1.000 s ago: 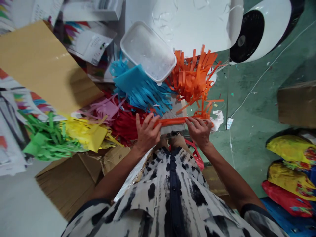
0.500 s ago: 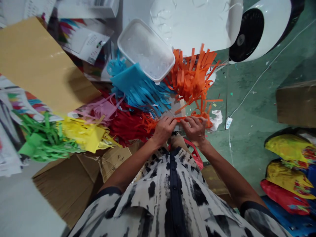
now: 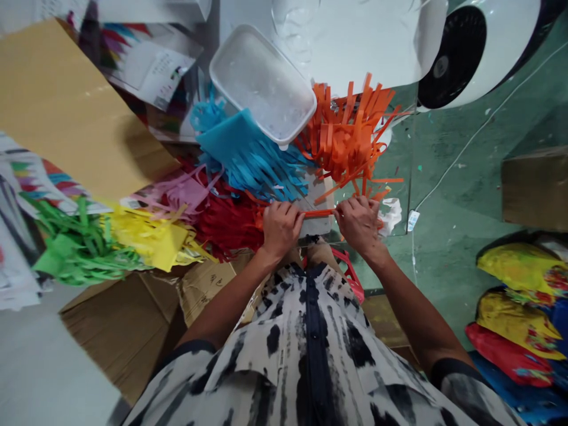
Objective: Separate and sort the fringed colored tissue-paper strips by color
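Both hands on one orange strip [image 3: 318,213], pulled roughly straight between them, in front of the shirt [image 3: 284,337]. Left hand [image 3: 280,229]: fingers curled, gripping strip at its left part, next to the red fringe [image 3: 226,228]. Right hand [image 3: 358,223]: fingers bent, pinching strip at its right part; white scrap [image 3: 391,216] just beside. Hands apart, short bare span of strip showing. Orange fringe [image 3: 348,139] heaped beyond right hand, blue fringe [image 3: 252,155] beyond left, plastic tub [image 3: 261,83] resting against both. Further left: pink fringe [image 3: 181,194], yellow fringe [image 3: 153,239], green fringe [image 3: 82,254]. Tan sheet [image 3: 75,106] lies over papers, upper left. Carton [image 3: 128,322] below yellow and green. Cable [image 3: 471,131] on green floor [image 3: 448,177], right.
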`<state>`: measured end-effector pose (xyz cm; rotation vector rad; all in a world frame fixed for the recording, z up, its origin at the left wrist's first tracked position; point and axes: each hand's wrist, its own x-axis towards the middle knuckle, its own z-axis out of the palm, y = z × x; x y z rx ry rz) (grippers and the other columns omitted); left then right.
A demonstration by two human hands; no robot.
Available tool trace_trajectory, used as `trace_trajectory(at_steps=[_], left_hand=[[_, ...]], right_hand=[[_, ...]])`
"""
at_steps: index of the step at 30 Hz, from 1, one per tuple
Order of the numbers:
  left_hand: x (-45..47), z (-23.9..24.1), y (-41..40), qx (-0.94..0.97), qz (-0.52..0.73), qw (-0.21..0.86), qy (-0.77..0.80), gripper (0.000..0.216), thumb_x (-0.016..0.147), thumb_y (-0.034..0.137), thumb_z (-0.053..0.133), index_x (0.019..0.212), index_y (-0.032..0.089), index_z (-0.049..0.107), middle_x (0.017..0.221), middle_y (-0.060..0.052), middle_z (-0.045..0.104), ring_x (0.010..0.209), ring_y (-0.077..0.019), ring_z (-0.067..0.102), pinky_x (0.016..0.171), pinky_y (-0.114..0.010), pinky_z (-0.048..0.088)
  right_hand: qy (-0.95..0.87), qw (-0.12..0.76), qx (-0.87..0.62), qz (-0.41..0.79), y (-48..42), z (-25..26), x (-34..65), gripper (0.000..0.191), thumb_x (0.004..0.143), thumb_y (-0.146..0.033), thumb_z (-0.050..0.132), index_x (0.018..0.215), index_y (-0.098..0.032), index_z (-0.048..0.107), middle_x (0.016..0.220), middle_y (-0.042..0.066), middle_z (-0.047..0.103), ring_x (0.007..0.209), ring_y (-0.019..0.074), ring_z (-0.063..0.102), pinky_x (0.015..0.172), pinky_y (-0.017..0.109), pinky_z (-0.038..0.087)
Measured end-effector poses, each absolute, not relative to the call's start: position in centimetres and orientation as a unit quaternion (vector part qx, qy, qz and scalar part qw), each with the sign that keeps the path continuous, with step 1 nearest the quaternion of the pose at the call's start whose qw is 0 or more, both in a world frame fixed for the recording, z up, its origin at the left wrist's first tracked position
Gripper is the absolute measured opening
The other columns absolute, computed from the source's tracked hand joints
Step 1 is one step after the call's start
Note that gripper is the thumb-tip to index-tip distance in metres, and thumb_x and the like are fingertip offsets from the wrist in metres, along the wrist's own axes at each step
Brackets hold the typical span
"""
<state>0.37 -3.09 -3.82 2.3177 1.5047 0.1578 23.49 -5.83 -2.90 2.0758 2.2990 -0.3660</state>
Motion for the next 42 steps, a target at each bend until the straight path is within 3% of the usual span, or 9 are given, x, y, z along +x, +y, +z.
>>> trace_trajectory(at_steps=[4, 9, 15, 19, 22, 25, 27, 30, 42], left_hand=[[1.0, -3.9, -3.1, 0.818, 0.049, 0.172, 0.547, 0.022, 0.101, 0.037, 0.061, 0.094, 0.019, 0.07, 0.1, -0.013, 0.072, 0.1, -0.0317, 0.06, 0.084, -0.045, 0.04], [2.1, -4.8, -4.1, 0.867, 0.129, 0.178, 0.448, 0.024, 0.106, 0.025, 0.053, 0.123, 0.026, 0.071, 0.12, -0.007, 0.077, 0.115, -0.0258, 0.063, 0.101, -0.046, 0.039], [0.1, -6.0, -4.6, 0.874, 0.124, 0.223, 0.414, 0.03, 0.107, 0.023, 0.052, 0.127, 0.03, 0.073, 0.123, -0.004, 0.078, 0.116, -0.0238, 0.066, 0.106, -0.051, 0.04], [-3.9, -5.6, -4.1, 0.866, 0.13, 0.223, 0.428, 0.033, 0.105, 0.019, 0.052, 0.123, 0.035, 0.074, 0.125, 0.0, 0.078, 0.126, -0.0242, 0.062, 0.116, -0.058, 0.036], [-4.4, -4.3, -3.8, 0.873, 0.15, 0.182, 0.427, 0.026, 0.101, 0.021, 0.057, 0.114, 0.032, 0.077, 0.131, -0.002, 0.075, 0.129, -0.0271, 0.06, 0.121, -0.062, 0.031], [-1.6, -3.5, -3.5, 0.884, 0.158, 0.175, 0.403, 0.02, 0.1, 0.024, 0.058, 0.109, 0.026, 0.076, 0.13, -0.008, 0.073, 0.126, -0.0287, 0.061, 0.113, -0.058, 0.039], [0.9, -3.7, -3.4, 0.896, 0.133, 0.203, 0.373, 0.023, 0.104, 0.024, 0.052, 0.112, 0.023, 0.074, 0.119, -0.011, 0.075, 0.112, -0.026, 0.065, 0.097, -0.048, 0.048], [3.2, -4.7, -3.2, 0.898, 0.107, 0.218, 0.366, 0.026, 0.108, 0.023, 0.046, 0.109, 0.019, 0.071, 0.103, -0.011, 0.073, 0.097, -0.0238, 0.065, 0.083, -0.04, 0.049], [3.1, -5.1, -2.4, 0.881, 0.097, 0.237, 0.398, 0.026, 0.108, 0.032, 0.046, 0.104, 0.016, 0.066, 0.103, -0.012, 0.069, 0.099, -0.0268, 0.059, 0.089, -0.04, 0.047]], right_hand=[[0.738, 0.026, 0.668, -0.09, -5.6, -2.7, 22.9, 0.022, 0.102, -0.032, 0.057, 0.088, -0.018, 0.068, 0.093, 0.011, 0.073, 0.098, 0.0294, 0.057, 0.091, 0.044, 0.028], [0.76, -0.09, 0.643, -0.013, -7.6, -3.8, 22.0, 0.018, 0.104, -0.02, 0.057, 0.106, -0.023, 0.074, 0.109, 0.004, 0.079, 0.112, 0.0249, 0.06, 0.102, 0.045, 0.026], [0.797, -0.135, 0.588, 0.027, -9.5, -4.7, 23.4, 0.023, 0.103, -0.019, 0.061, 0.117, -0.029, 0.077, 0.114, -0.002, 0.082, 0.103, 0.021, 0.066, 0.097, 0.043, 0.028], [0.792, -0.136, 0.594, 0.031, -9.4, -4.6, 24.6, 0.025, 0.099, -0.016, 0.064, 0.112, -0.032, 0.079, 0.112, -0.004, 0.082, 0.106, 0.0213, 0.067, 0.098, 0.043, 0.028], [0.78, -0.126, 0.613, 0.003, -9.0, -4.5, 24.4, 0.022, 0.097, -0.017, 0.064, 0.104, -0.031, 0.08, 0.109, -0.002, 0.083, 0.114, 0.0227, 0.067, 0.103, 0.045, 0.027], [0.773, -0.125, 0.622, -0.02, -8.5, -4.1, 24.0, 0.02, 0.094, -0.017, 0.065, 0.098, -0.031, 0.08, 0.105, -0.003, 0.083, 0.118, 0.0243, 0.065, 0.112, 0.049, 0.024], [0.773, -0.121, 0.622, -0.034, -8.2, -3.8, 24.0, 0.021, 0.093, -0.018, 0.065, 0.096, -0.031, 0.08, 0.103, -0.003, 0.083, 0.119, 0.0251, 0.063, 0.117, 0.052, 0.02], [0.775, -0.109, 0.62, -0.051, -7.8, -3.3, 24.1, 0.021, 0.093, -0.018, 0.064, 0.098, -0.032, 0.08, 0.101, -0.003, 0.082, 0.121, 0.0264, 0.061, 0.122, 0.057, 0.014], [0.798, -0.067, 0.59, -0.101, -6.1, -4.6, 23.6, 0.021, 0.103, -0.022, 0.057, 0.101, -0.032, 0.076, 0.099, -0.001, 0.079, 0.115, 0.0224, 0.061, 0.126, 0.057, 0.011]])
